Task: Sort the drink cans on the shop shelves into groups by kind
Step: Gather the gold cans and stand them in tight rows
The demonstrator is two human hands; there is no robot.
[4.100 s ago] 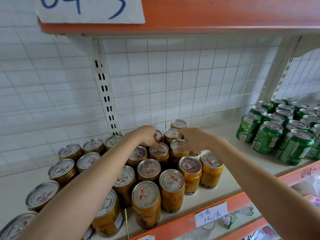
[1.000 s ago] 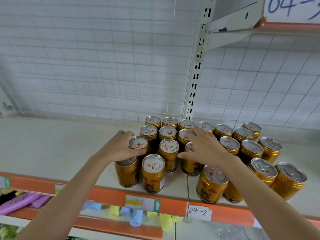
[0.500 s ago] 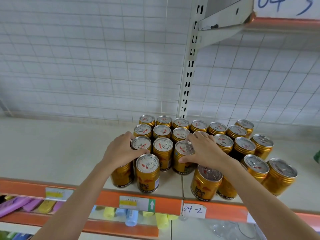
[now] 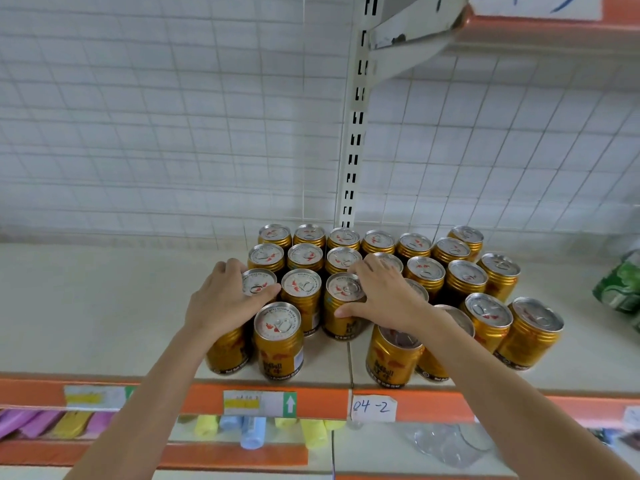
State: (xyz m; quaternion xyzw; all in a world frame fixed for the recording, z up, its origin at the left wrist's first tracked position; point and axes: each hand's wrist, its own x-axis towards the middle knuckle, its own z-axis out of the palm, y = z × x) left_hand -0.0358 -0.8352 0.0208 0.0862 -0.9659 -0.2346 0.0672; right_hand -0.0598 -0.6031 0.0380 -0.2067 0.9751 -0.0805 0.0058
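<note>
Several gold drink cans (image 4: 464,282) with silver tops stand upright in rows on the cream shelf (image 4: 104,306). My left hand (image 4: 221,303) wraps the top of a gold can (image 4: 258,284) at the group's left side. My right hand (image 4: 384,299) grips another gold can (image 4: 343,306) in the middle, thumb on its side, fingers over its rim. A single gold can (image 4: 278,341) stands in front between my arms. The edge of a green can (image 4: 620,285) shows at the far right.
A white slotted upright (image 4: 353,140) rises behind the cans against the wire-grid back panel. The shelf's orange front edge (image 4: 194,396) carries price tags and a label reading 04-2 (image 4: 372,407). Coloured packets (image 4: 249,431) lie on the shelf below.
The view swung from the right shelf section, with its green cans, to the gold group's left end. Both hands closed onto two gold cans in the group's front rows and shifted them slightly.
</note>
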